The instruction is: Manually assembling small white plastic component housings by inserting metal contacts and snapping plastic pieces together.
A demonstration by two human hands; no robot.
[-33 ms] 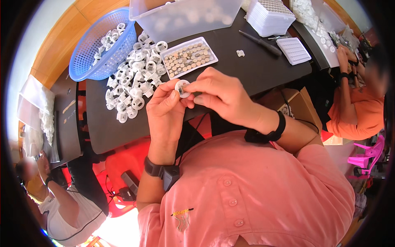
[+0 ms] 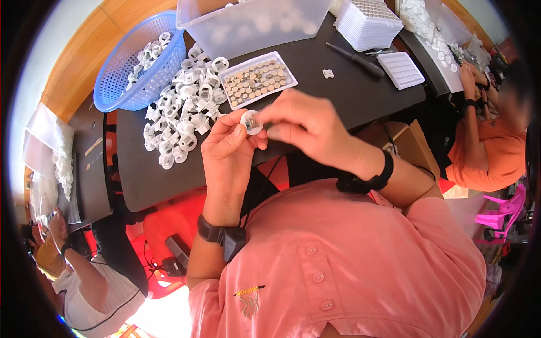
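My left hand [image 2: 228,149] is closed, its thumb and fingertips pinching a round white plastic housing [image 2: 251,122] with a small dark insert in its middle. My right hand [image 2: 315,127] is just right of the housing, fingers curled toward it; motion smears the fingertips, so I cannot tell whether they hold anything. Beyond my hands, a shallow white tray [image 2: 288,69] bears many small round discs, silvery and tan, like button cells. Left of it lies a heap of similar white housings [image 2: 183,104].
A blue perforated basket [image 2: 112,84] with more housings leans by the heap. Behind are a translucent bin [image 2: 248,35] and stacked white trays [image 2: 369,28]. A dark-handled tool [image 2: 366,65], a ridged white tray [image 2: 401,69] and a small white piece [image 2: 328,73] lie right. People sit both sides.
My right fingers have drawn slightly right, off the face of the housing, uncovering more of its insert. My left hand keeps its hold in nearly the same place.
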